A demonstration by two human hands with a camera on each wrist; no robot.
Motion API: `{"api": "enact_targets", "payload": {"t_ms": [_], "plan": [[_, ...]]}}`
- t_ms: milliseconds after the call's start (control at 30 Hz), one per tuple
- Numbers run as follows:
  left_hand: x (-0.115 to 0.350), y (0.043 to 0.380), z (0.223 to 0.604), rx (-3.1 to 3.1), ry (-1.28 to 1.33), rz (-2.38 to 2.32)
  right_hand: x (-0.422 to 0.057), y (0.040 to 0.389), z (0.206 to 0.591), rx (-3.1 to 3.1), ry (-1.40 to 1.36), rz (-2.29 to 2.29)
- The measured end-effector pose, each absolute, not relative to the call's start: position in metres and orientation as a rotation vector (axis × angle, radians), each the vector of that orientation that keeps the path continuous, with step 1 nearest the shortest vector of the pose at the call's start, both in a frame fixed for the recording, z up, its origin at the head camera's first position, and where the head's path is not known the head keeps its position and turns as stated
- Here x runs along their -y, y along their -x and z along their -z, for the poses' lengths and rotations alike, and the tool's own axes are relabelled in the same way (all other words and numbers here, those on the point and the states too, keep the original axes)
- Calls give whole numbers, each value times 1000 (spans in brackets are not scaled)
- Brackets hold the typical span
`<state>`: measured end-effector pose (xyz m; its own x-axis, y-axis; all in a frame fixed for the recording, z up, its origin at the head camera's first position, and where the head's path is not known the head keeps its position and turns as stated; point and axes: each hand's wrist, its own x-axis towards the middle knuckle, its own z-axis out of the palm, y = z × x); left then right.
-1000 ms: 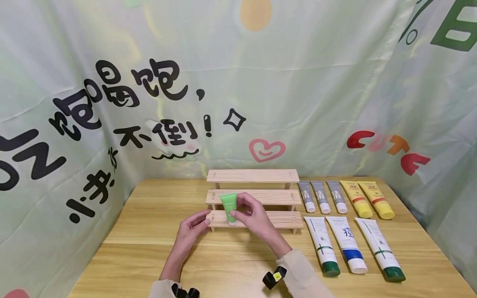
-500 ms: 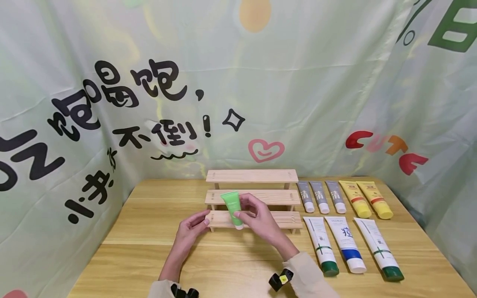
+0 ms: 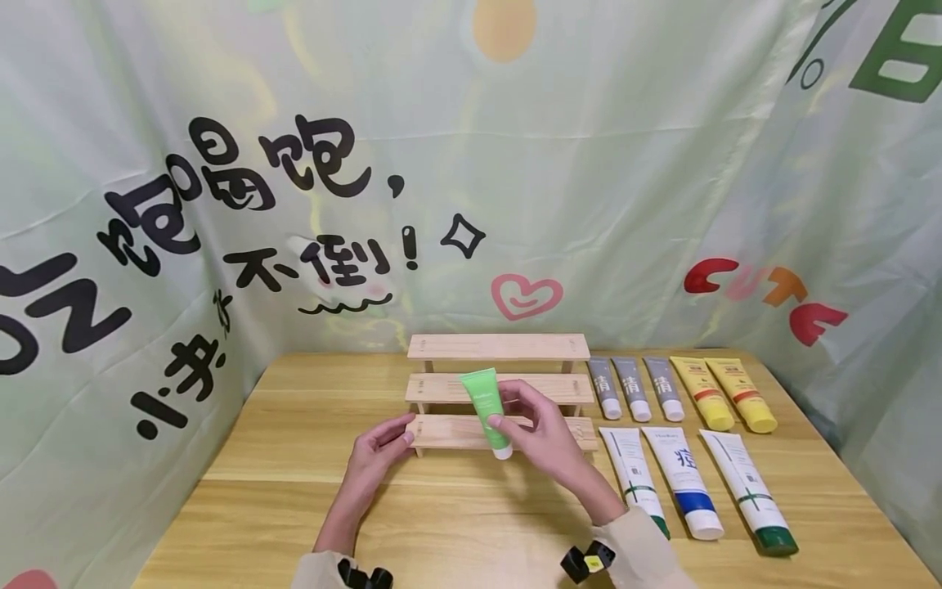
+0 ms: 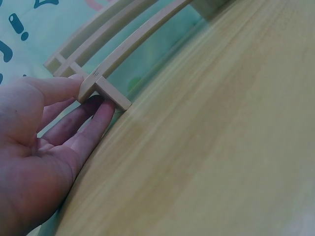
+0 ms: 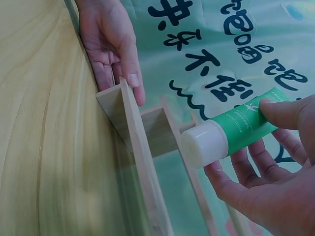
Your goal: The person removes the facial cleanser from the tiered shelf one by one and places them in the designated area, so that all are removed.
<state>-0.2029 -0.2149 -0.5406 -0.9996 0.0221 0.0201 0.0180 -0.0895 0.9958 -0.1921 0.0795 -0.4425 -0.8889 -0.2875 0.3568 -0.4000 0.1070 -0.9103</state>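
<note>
In the head view, a three-tier wooden rack point(image 3: 456, 431) stands at the back of the table. My left hand point(image 3: 375, 458) grips the left end of its lowest board; up close in the left wrist view, the thumb lies against the board end point(image 4: 91, 84) and the fingers point(image 4: 101, 118) reach in by the leg. Thumb and fingers of my right hand point(image 3: 545, 433) pinch a small green squeeze tube point(image 3: 486, 401) in front of the rack's lower boards. The tube tilts, white cap point(image 5: 204, 144) down, crimped end up. Nothing sits on the top board point(image 3: 496, 347).
Right of the rack lie three grey tubes point(image 3: 631, 388) and two yellow tubes point(image 3: 739, 394). Nearer the front are two white tubes with green caps point(image 3: 746, 491) and a white-and-blue tube point(image 3: 684, 483). A printed curtain point(image 3: 625, 204) hangs behind the wooden table point(image 3: 309, 425).
My right hand has moved to the right along the rack with the green tube, which has gone from near upright to tilted. The left hand stays at the rack's end.
</note>
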Motion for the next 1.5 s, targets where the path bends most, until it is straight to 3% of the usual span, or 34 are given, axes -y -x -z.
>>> {"api": "enact_targets", "payload": {"t_ms": [1500], "plan": [[215,204,542,-2122,-54,-2315,-177,154,436,2279,-401,-1737]]}}
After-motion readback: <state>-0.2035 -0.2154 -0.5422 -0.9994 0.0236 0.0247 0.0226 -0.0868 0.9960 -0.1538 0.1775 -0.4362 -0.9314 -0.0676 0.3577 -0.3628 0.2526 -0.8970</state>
